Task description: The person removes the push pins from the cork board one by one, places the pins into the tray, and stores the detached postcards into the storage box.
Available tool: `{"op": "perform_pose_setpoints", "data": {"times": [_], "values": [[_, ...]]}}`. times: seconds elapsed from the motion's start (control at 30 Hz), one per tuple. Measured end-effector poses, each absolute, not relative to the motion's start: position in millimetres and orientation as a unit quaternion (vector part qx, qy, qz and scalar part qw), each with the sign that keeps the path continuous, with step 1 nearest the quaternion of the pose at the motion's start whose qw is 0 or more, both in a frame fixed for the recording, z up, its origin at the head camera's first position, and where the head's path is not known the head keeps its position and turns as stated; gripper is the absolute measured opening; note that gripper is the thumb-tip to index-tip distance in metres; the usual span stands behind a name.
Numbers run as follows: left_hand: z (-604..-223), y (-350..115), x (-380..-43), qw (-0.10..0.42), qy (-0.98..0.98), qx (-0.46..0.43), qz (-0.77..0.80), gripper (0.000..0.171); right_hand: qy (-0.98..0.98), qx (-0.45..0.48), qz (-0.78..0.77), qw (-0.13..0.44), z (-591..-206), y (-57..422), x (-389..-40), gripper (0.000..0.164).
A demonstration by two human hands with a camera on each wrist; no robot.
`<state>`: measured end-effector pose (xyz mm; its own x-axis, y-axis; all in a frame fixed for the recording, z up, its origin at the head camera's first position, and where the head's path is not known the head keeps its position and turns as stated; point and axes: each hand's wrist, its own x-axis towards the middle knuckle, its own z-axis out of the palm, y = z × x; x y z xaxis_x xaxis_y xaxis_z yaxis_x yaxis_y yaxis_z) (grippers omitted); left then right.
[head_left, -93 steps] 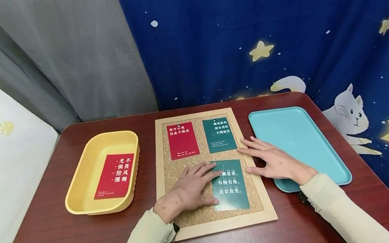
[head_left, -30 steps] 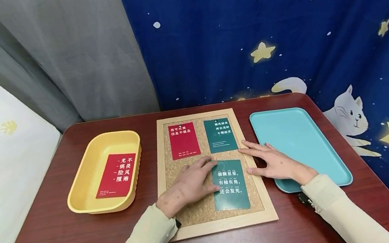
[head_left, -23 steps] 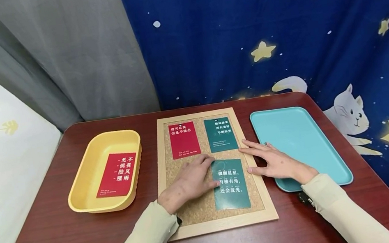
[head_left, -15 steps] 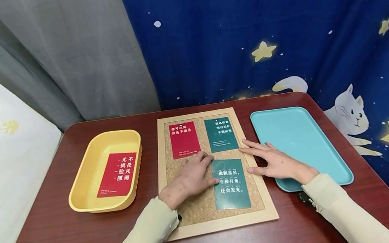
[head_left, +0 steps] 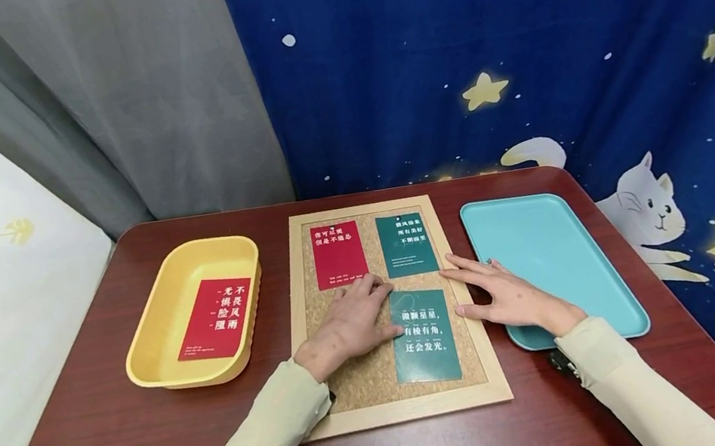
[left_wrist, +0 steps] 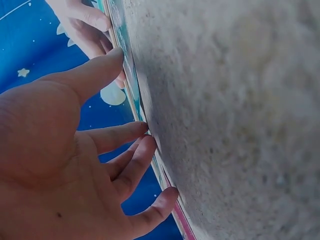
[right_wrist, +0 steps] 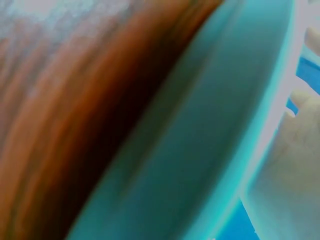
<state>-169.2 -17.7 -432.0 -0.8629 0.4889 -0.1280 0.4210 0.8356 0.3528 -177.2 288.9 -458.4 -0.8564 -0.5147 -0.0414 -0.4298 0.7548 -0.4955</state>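
Note:
A wood-framed cork board [head_left: 363,390] lies mid-table in the head view. On it are a red card [head_left: 338,260], an upper green card [head_left: 406,250] and a lower green card [head_left: 429,365], all with white writing. My left hand [head_left: 352,323] rests at the board's middle left, its thumb tip at the lower green card's left edge and its index finger near that card's top left corner. In the left wrist view, the fingertips [left_wrist: 167,195] meet the board surface. My right hand [head_left: 508,297] spreads over the board's right frame, thumb and fingertips on the wood.
To the left stands a yellow basin [head_left: 154,316] with another red card [head_left: 216,319] leaning in it. A turquoise tray [head_left: 545,242] lies to the right, partly under my right hand. Behind the dark red table [head_left: 76,415] hang grey and blue curtains.
My left hand has drawn back left and slightly up from over the lower green card, uncovering its first written character. My right hand and the cards have stayed nearly still.

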Motion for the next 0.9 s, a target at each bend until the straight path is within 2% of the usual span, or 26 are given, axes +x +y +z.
{"op": "perform_pose_setpoints", "data": {"times": [0.9], "values": [[-427.6,-13.1,-169.7,0.089,0.946,0.217,0.226,0.074,0.932,-0.253,-0.244,0.088,-455.1,289.6,-177.4,0.070]]}}
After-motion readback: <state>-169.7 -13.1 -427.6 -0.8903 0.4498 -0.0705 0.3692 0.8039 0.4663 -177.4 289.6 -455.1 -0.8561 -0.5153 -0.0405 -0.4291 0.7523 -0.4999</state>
